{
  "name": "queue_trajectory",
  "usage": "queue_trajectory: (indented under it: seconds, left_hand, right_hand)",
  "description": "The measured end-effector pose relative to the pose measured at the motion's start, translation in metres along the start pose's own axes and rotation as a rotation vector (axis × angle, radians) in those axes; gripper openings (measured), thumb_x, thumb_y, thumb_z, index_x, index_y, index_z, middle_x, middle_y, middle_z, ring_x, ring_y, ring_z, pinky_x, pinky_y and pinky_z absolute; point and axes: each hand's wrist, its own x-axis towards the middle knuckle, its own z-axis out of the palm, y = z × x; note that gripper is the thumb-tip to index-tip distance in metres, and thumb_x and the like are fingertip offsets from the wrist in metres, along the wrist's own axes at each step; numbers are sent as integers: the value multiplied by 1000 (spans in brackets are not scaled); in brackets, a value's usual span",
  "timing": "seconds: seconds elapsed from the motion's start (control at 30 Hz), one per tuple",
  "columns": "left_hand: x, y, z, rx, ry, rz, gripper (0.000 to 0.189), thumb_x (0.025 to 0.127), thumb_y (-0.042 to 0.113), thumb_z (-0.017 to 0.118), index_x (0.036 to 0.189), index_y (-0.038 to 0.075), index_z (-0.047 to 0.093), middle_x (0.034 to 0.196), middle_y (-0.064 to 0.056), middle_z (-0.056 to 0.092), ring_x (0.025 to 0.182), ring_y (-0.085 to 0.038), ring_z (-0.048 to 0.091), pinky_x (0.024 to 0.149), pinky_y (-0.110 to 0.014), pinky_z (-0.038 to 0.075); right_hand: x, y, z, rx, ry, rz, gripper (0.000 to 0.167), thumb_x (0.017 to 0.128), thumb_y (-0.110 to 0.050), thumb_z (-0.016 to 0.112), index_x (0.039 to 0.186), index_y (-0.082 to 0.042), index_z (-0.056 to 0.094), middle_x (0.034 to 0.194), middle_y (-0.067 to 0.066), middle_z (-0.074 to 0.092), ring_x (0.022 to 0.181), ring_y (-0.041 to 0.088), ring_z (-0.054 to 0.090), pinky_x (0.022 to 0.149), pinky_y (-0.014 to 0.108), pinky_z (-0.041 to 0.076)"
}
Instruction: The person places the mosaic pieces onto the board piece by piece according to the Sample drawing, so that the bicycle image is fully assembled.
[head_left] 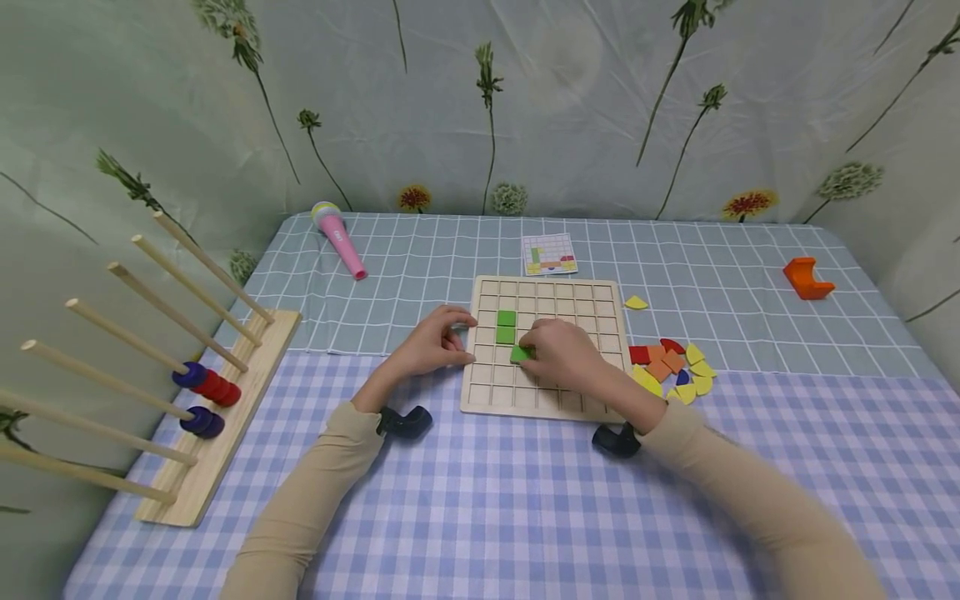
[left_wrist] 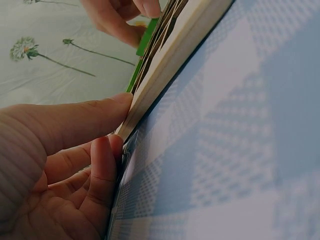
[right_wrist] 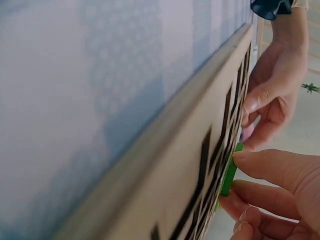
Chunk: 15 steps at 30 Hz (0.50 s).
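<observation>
A square wooden grid board [head_left: 486, 398] lies on the table in front of me. Two green square tiles [head_left: 506, 327] sit one behind the other in its left part. My right hand [head_left: 564, 354] pinches another green square tile [right_wrist: 231, 175] between thumb and fingers, low over the board, nearer to me and slightly right of those two. At the board's left edge my left hand [head_left: 435, 343] rests its thumb [left_wrist: 112, 106] and fingertips against the wood. Its other fingers are loosely bent. Part of the grid is hidden under my right hand.
Right of the board lie several yellow, orange, red and blue pieces [head_left: 660, 367]. Behind it lies a patterned card [head_left: 549, 254]. A peg stand with rings [head_left: 247, 375] stands left, a pink toy microphone [head_left: 341, 242] back left, an orange block [head_left: 808, 279] far right.
</observation>
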Motion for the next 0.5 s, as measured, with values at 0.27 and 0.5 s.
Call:
queue_trajectory:
  seconds: [0.27, 0.5]
  left_hand:
    - [0, 1, 0, -5, -4, -4, 52, 76, 3, 74, 124, -3, 54, 136, -20, 42, 74, -10, 58, 65, -12, 48]
    - [0, 0, 0, -14, 2, -5, 52, 75, 3, 74, 122, -3, 54, 135, -19, 43, 73, -8, 57, 64, -11, 48]
  right_hand:
    - [7, -7, 6, -26, 12, -39, 21, 78, -18, 71, 96, -6, 74, 86, 5, 67, 70, 12, 55, 61, 24, 48]
    - [12, -11, 6, -16, 18, -49, 18, 78, -20, 73, 92, -9, 74, 85, 3, 66, 71, 13, 56, 61, 26, 48]
